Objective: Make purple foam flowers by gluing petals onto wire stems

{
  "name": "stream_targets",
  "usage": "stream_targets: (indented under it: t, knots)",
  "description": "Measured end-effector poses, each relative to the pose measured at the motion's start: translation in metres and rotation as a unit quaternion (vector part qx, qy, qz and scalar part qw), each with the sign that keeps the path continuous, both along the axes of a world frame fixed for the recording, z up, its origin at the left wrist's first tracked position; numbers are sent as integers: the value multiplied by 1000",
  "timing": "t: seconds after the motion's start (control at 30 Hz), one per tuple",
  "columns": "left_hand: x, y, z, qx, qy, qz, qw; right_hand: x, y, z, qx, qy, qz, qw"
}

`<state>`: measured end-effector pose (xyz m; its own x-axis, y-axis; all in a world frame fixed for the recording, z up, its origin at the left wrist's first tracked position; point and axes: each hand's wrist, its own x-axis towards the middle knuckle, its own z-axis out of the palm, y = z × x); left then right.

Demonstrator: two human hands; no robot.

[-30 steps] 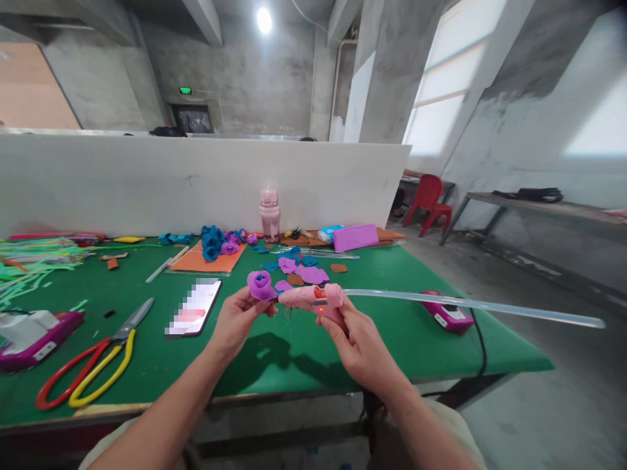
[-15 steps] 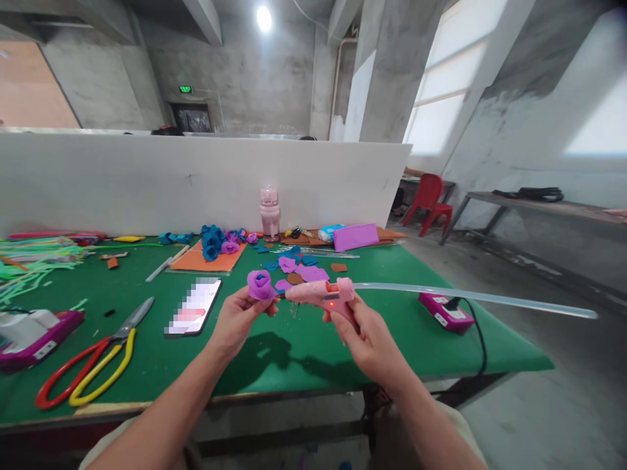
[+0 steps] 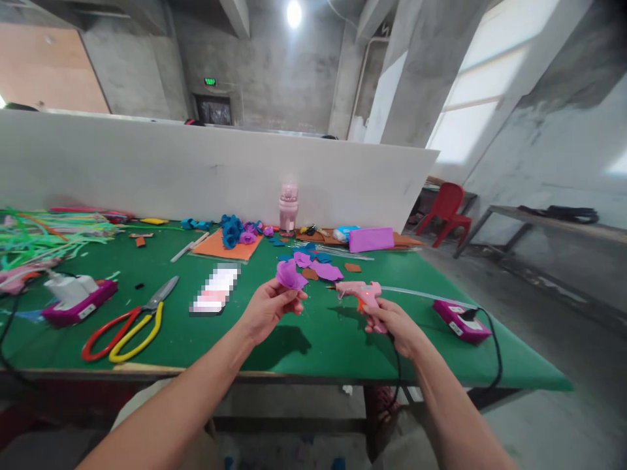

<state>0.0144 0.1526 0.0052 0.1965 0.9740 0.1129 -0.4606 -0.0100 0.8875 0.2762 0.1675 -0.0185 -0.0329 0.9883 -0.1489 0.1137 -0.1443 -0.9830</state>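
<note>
A purple crepe-paper flower (image 3: 290,275) is held over the near middle of the green tabletop (image 3: 318,356), its base pinched between the thumb and fingers of the left hand (image 3: 267,310). A pink hot-glue gun (image 3: 356,288) is gripped by its handle in the right hand (image 3: 394,321), its nozzle pointed left and kept apart from the flower. Petals appear to be already wrapped into a cup; whether more are needed cannot be told. Several blue flowers (image 3: 231,230) and purple flowers (image 3: 249,235), seemingly finished, are gathered at the far left on and beside an orange sheet (image 3: 210,246), while loose purple petals (image 3: 327,271) are left unused beyond the hands. A clear glue stick (image 3: 421,295) is loaded in the gun. At the far side a pink bottle (image 3: 289,210) is stood upright, its contents not discernible
</note>
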Motion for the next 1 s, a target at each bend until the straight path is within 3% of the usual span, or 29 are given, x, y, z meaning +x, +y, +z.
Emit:
stream_targets:
  t: [0.1,0.27,0.4,0.5,0.63,0.7,0.73,0.8,0.9,1.0]
  knots:
    - [1,-1,1,9,-7,-9,1000,9,9,-15,23,-168,-17,985]
    - [2,-4,1,17,-6,-23,1000,10,18,-26,96,-400,-22,911]
    - [6,-22,-1,2,24,-17,1000,6,18,-28,134,-491,-30,860]
    - [10,-46,0,-20,59,-26,998,2,14,-26,153,-498,-38,853]
    - [15,-81,8,-45,102,-45,993,-19,-10,-19,266,-399,-107,871]
    - [19,-97,9,-49,104,-50,992,-38,-36,-19,288,-250,-102,919]
    - [21,-103,8,-47,99,-48,993,-49,-51,-20,271,-167,-91,944]
    - [24,-111,0,-37,85,-32,995,-70,-82,-24,243,-35,-70,967]
    - [24,-115,-22,-21,78,18,997,-91,-114,-32,191,115,-50,974]
    - [20,-112,-42,-35,50,60,996,-97,-121,-38,105,246,-27,963]
